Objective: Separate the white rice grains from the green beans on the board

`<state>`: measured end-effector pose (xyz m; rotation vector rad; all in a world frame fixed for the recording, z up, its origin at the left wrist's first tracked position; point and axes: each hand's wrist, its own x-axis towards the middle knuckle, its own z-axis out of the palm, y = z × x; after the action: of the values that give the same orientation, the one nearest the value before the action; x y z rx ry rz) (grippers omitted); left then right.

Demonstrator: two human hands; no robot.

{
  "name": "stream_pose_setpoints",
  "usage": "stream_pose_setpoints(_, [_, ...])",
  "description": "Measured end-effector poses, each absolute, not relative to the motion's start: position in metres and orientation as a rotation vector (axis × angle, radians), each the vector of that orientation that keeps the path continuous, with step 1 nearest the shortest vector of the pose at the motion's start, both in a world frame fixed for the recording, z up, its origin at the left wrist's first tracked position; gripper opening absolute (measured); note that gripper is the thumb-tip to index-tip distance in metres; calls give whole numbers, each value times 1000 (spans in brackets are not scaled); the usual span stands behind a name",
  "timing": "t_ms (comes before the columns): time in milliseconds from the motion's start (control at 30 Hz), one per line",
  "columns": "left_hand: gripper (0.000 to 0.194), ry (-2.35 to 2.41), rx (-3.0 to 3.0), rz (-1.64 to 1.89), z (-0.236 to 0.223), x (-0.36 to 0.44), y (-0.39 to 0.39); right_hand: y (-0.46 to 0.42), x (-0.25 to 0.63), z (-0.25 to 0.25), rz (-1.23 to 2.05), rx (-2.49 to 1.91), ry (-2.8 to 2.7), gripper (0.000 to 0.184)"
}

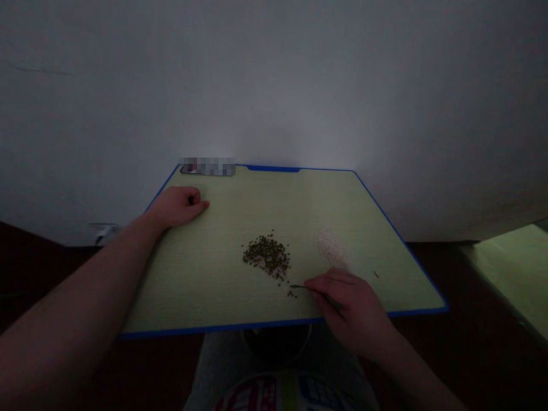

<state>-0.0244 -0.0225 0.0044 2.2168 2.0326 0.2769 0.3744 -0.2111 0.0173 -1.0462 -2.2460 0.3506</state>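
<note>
My right hand (349, 305) is closed in a pinch around slim metal tweezers (297, 286), whose tip points left, close to a few loose beans (291, 294). Up and to the left of that tip spreads a pile of small green-brown beans (266, 254), with some pale grains at its lower edge. A patch of whitish grains like rice (331, 246) lies just beyond my right hand. On the left side of the board, my left hand (177, 206) rests with fingers curled in and thumb extended, apparently holding nothing.
The pale tabletop (222, 297) has a blue rim and stands against a grey wall (274, 85). A phone-like flat object (208, 166), partly blurred, lies at the far left edge. A small brown sliver (376, 274) lies at right. Under the front edge, a dark round container (276, 342) sits between my legs.
</note>
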Motion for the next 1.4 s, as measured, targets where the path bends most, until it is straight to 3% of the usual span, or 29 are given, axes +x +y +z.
stream_pose_setpoints(367, [36,2019,2230,299,7,-22,-25,-210,376,13,319,-1164,-2190,25])
stream_pose_setpoints(1400, [38,2017,2226,305,5,-25,-23,-210,374,17,375,-977,-2278,27])
